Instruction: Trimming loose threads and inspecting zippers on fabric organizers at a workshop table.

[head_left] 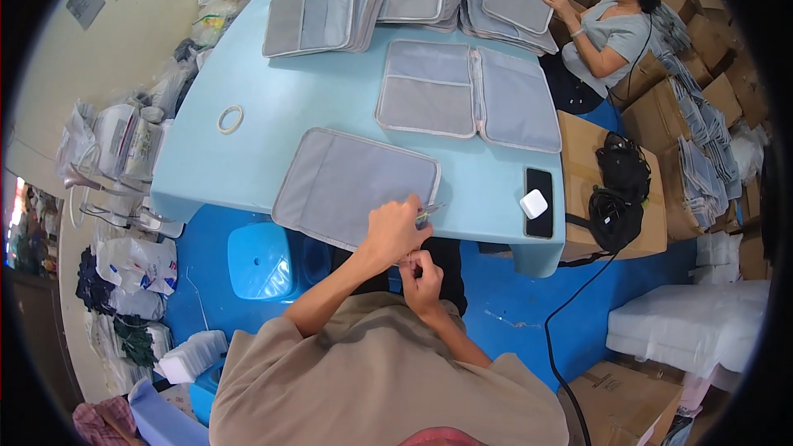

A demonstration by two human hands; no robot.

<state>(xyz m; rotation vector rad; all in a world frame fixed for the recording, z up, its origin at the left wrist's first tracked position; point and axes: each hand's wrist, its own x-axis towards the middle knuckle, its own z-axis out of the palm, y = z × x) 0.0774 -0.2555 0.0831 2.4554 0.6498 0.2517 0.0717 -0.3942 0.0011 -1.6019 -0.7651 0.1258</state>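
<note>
A grey fabric panel (351, 177) with light piped edges lies at the near edge of the pale blue table (231, 161). My left hand (395, 230) is closed over its near right corner. Small snips (426, 215) stick out of that hand, blades to the right. Just below and closer to me, my right hand (424, 282) has its fingers pinched together at the table's edge. What lies between those fingertips is too small to make out. An opened two-part grey case (429, 87) rests flat farther back.
Stacks of grey cases (318, 16) line the back of the table. A tape roll (230, 119) lies left; a phone (538, 219) with a white earbud case (534, 203) lies right. A co-worker (607, 45) holds a grey panel at the back right. A blue stool (260, 260) stands below.
</note>
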